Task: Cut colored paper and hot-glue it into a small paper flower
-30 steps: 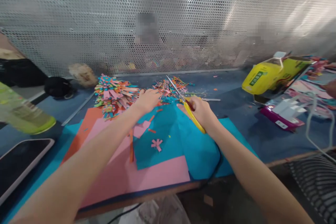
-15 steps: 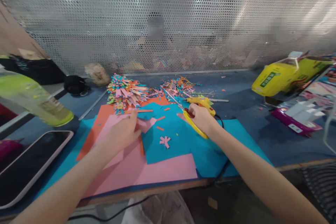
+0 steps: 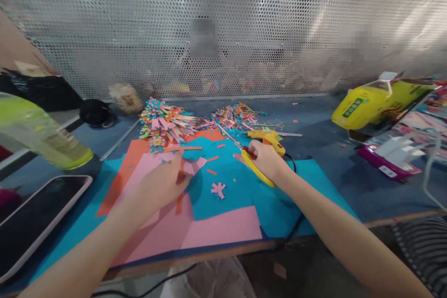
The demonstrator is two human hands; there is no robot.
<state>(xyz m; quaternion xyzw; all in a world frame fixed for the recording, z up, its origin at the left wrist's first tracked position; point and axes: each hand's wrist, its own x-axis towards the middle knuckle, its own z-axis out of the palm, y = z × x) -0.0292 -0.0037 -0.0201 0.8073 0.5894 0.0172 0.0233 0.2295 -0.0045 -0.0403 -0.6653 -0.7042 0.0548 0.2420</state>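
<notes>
Scissors [image 3: 249, 162], yellow-handled, frame centre, presumably light, stiff; best held by handles, right hand [image 3: 267, 160] fingers curled there; left hand [image 3: 162, 180] pinch indeterminable.

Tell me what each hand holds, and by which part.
The right hand holds the scissors by their yellow handles. The left hand is at an orange strip; whether it grips it cannot be told.

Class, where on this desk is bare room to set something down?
The widest bare patch is the tabletop between the blue paper and the purple pack. The middle is crowded, with scissors, glue gun and orange strips; the back, with fringed paper and trimmings; the left, with phone and bottle.
</notes>
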